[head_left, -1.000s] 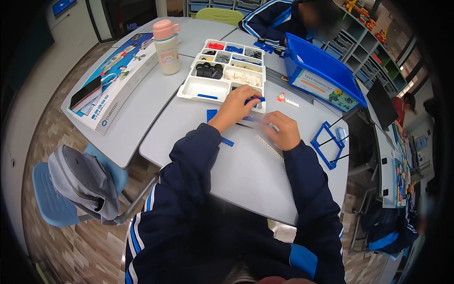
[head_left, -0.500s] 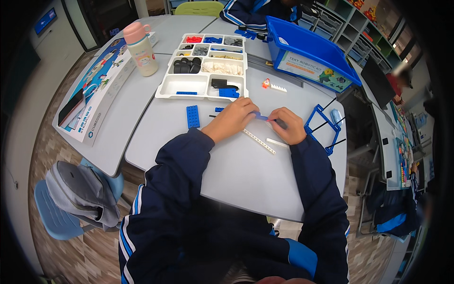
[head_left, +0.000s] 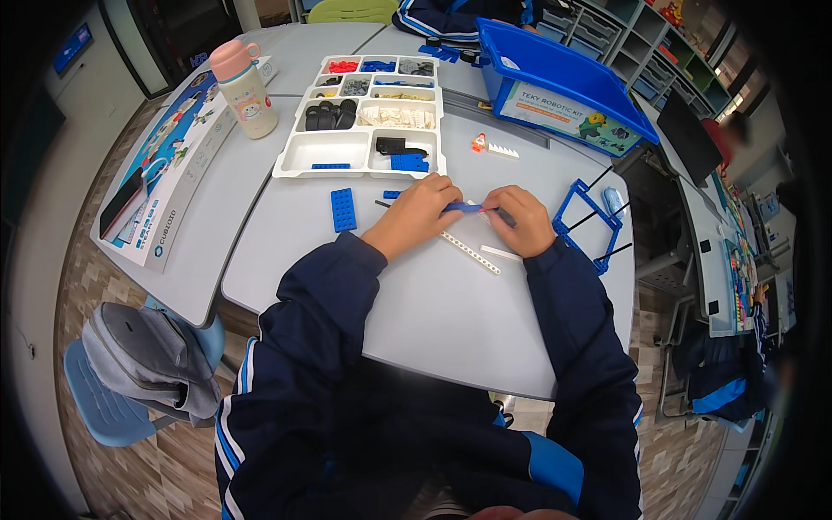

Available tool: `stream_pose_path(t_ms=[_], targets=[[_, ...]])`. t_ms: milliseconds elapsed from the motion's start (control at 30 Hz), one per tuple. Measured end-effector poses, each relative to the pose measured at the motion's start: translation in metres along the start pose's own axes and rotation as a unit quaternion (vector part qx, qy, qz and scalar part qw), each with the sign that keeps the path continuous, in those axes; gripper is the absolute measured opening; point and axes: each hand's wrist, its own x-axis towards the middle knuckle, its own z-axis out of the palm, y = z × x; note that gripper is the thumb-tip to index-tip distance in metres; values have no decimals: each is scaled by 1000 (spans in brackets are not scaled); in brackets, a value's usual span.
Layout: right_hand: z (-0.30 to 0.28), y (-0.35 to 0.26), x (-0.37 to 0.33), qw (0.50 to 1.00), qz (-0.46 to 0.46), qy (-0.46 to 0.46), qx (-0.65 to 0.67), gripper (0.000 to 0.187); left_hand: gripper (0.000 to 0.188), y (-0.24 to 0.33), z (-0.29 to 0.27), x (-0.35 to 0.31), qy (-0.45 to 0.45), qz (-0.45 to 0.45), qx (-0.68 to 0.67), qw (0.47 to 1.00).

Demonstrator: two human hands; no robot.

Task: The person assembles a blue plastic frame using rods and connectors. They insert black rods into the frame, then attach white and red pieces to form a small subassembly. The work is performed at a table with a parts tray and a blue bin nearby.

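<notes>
A blue building-set beam [head_left: 463, 207] spans the gap between my two hands above the table. My left hand [head_left: 418, 213] is closed on its left end, and my right hand [head_left: 520, 222] pinches the right end, where a small red piece shows at the fingertips. A long white beam with holes [head_left: 472, 254] lies below my hands, touching or close under the left one. By my right wrist rests a short white strip [head_left: 500, 253]. To the left of my left hand lie a blue studded plate [head_left: 343, 211] and a small blue piece [head_left: 392, 195].
A white sorting tray [head_left: 295, 167] of parts stands behind my hands. At right is a blue frame with black rods [head_left: 576, 212]; farther back, a blue bin [head_left: 563, 74]. A minifigure [head_left: 478, 143] and white toothed piece [head_left: 503, 151] lie between. Bottle [head_left: 246, 95] and box [head_left: 186, 165] stand left.
The view has shifted slightly. My right hand has turned, and the dark piece seen by its fingers earlier is no longer visible. Both hands still grip the blue beam.
</notes>
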Motion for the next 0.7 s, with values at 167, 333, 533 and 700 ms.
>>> stream_pose_path(t_ms=[167,333,533,700], targets=[[-2,-12,8,999,-17,35,4,17,19,2,2,1,23,-18,-4,1000],[-3,-34,10,995,55,76,38,19,18,7,-1,3,82,-73,-44,993],[4,-42,9,982,127,84,108,17,21,8,-4,9,138,-124,-111,976],[2,-39,6,982,129,75,117,12,22,10,3,9,141,-91,-100,981]])
